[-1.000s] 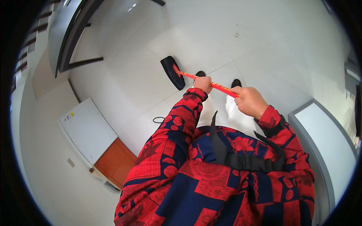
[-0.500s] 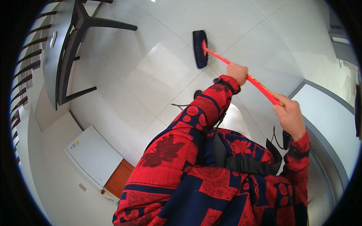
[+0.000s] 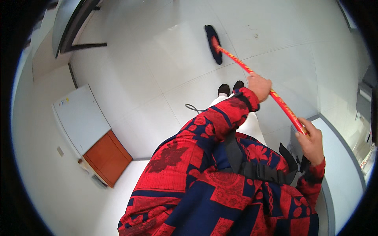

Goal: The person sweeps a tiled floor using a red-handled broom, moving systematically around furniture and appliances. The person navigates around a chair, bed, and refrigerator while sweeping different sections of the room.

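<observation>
A broom [image 3: 240, 62] with a red, yellow-marked handle and a dark, wide head slants across the view. Its head rests on the pale tiled floor [image 3: 177, 51], ahead of my two dark shoes. Wrapped round the middle of the handle is my left hand [image 3: 260, 86]. My right hand [image 3: 311, 143] grips the upper end, lower right in the view and nearer my body. A few specks of dirt [image 3: 256, 35] lie on the floor to the right of the broom head. Both sleeves are red and dark blue.
At the left wall stands a low white-topped cabinet [image 3: 80, 118] with a brown panel [image 3: 108, 157]. A dark-framed table [image 3: 75, 31] is at the upper left. Close on my right is a white surface with a grey edge [image 3: 342, 153]. A dark cord loop [image 3: 193, 108] shows near my legs.
The view has shifted: the table has slid up and left, and both my shoes now show. The broom head sits more edge-on. Both hands keep hold of the handle.
</observation>
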Available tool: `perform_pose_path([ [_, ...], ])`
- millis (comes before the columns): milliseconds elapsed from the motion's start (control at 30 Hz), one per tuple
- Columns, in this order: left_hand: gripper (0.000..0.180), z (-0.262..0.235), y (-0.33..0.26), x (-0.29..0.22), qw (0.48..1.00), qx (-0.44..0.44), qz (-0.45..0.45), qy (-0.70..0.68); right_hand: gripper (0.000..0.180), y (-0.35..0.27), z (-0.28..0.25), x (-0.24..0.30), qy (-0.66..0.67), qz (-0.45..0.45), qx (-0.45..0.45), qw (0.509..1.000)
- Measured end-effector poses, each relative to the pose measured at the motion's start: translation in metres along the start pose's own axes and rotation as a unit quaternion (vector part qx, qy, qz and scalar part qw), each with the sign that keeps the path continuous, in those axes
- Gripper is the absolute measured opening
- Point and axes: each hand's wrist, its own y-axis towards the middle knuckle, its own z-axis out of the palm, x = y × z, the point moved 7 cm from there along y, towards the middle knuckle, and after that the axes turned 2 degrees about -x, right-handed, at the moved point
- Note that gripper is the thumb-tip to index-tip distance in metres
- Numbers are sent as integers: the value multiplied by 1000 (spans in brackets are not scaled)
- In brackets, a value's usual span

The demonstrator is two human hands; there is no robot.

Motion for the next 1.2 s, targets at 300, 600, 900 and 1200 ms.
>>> perform_pose_path([
  [300, 19, 96, -150, 189, 959, 79, -272, 2, 41, 82, 179, -16, 6, 48, 338, 940],
  [600, 29, 115, -302, 292, 912, 31, -403, -66, 21, 90, 372, 35, -21, -146, 367, 918],
  [900, 25, 123, -266, 265, 921, 15, -381, -77, 29, 79, 337, 25, -54, -74, 356, 930],
  [1200, 17, 67, -220, 233, 952, -8, -301, -53, 26, 56, 255, 76, 11, -68, 239, 969],
])
